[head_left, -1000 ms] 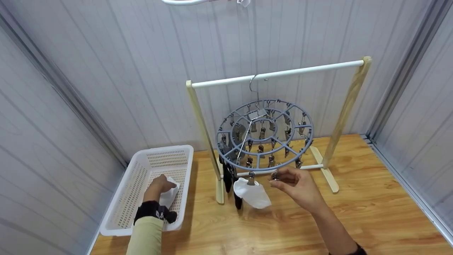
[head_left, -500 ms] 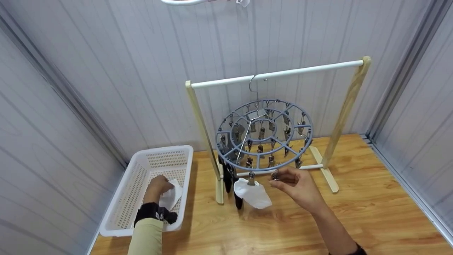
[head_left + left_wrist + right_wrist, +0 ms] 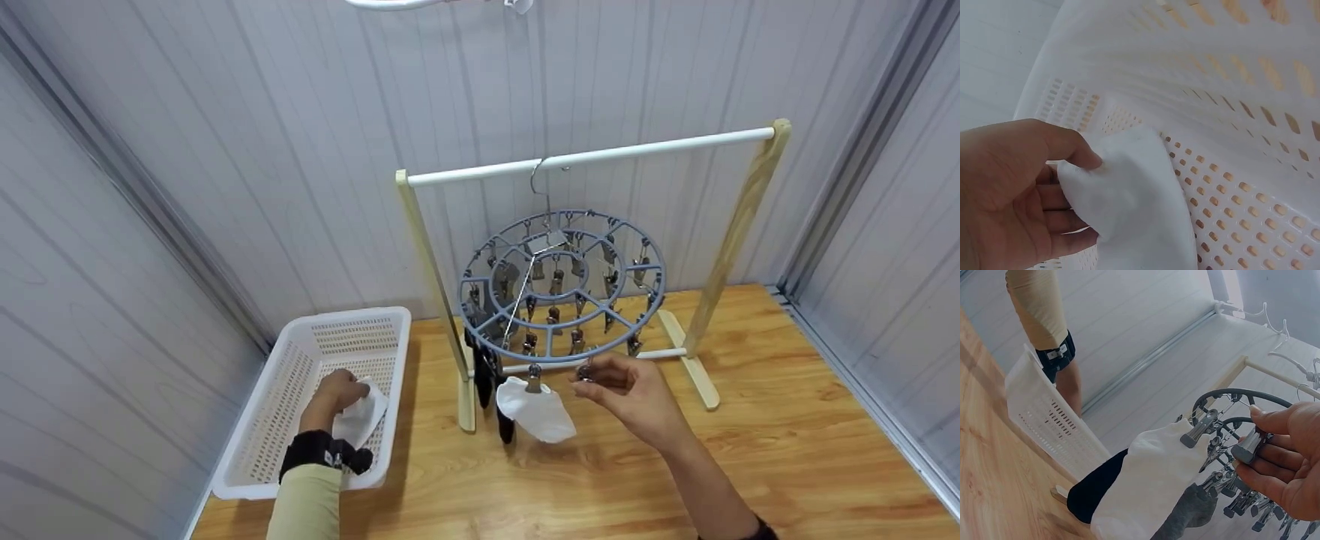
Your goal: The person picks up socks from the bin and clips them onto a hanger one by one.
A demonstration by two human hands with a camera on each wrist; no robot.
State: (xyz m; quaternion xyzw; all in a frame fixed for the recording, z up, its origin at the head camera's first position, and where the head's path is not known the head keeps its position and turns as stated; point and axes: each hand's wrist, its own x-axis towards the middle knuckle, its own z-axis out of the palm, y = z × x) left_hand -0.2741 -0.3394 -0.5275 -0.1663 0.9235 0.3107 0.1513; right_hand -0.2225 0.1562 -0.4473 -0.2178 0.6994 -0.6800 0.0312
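Observation:
My left hand is inside the white plastic basket, pinching a white sock between thumb and fingers. The sock lies partly over the basket's perforated floor. At the front of a round grey clip hanger, my right hand holds a metal clip by thumb and fingers. Nothing shows between that clip's tips. Just left of it, another clip grips a second white sock, which hangs down. A black sock and a grey sock hang close by.
The hanger's hook hangs on the white bar of a wooden stand. Several metal clips dangle below the ring. A wood-grain tabletop lies beneath. Pale panel walls enclose the back and sides. A white hanger shows at the top.
In the basket my left hand has shifted slightly, and the white sock under it has spread out and turned a little to the right. My right hand stays on the clip.

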